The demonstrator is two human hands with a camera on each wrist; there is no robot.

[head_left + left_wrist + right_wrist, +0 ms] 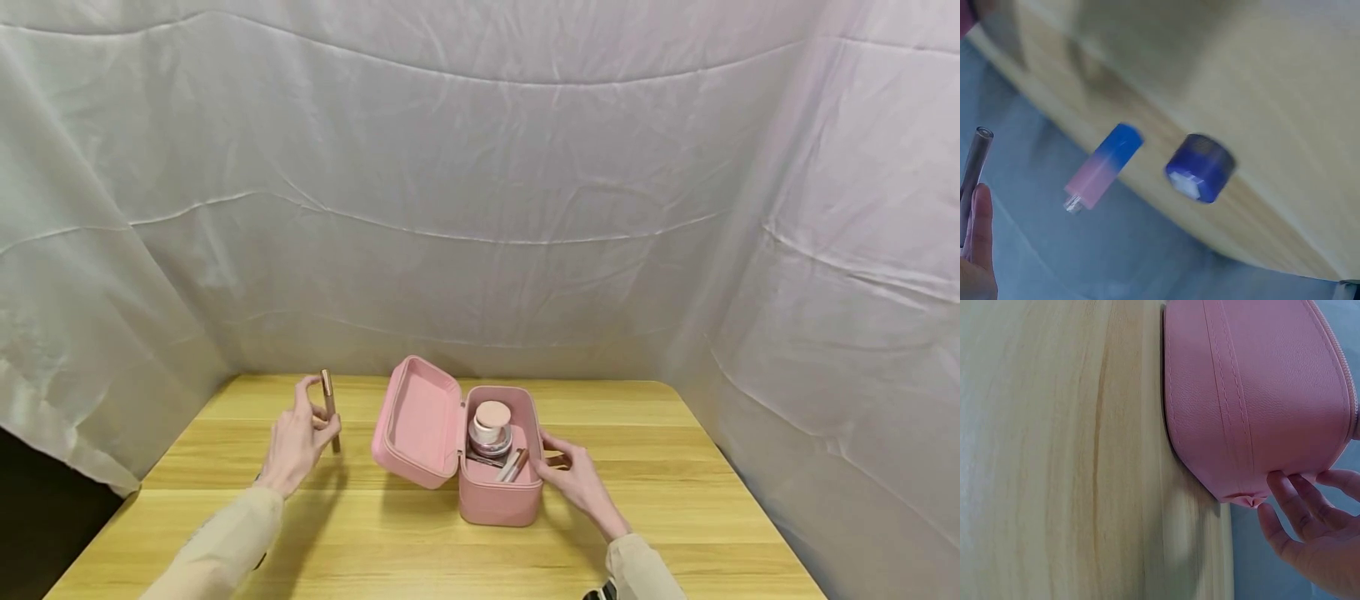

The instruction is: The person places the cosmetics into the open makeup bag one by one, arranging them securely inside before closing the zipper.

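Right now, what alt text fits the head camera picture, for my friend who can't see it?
A person's left fingers pinch a slim tube, held nearly upright to the left of an open pink case on a wooden table, while the right fingers touch the case's side. Inside sit round containers and slim tubes; pale cloth hangs behind.

No lettering seems legible, some blurred.
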